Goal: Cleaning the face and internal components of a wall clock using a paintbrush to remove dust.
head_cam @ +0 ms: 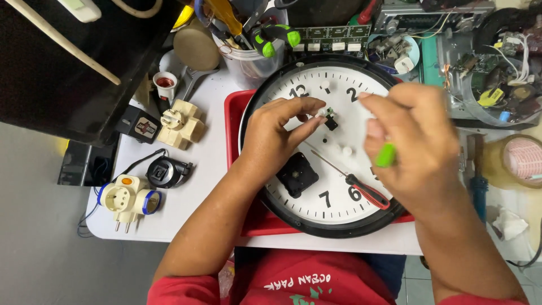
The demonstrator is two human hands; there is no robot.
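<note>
A round wall clock (339,85) with a black rim and white face lies flat on a red tray (234,107). My left hand (276,133) rests on the face and pinches a small black part (331,121) near the centre. My right hand (415,149) hovers over the right side of the face, closed on a tool with a green handle (385,155). A red-and-black screwdriver (361,189) and a black square clock mechanism (297,174) lie loose on the face.
Cream plug adapters (180,123) (129,200), a black adapter (164,172) and a lamp socket (165,85) sit at left. A tub of tools (251,53) stands behind the clock. Circuit boards (485,62) and a tape roll (522,161) crowd the right. The table edge runs along the front.
</note>
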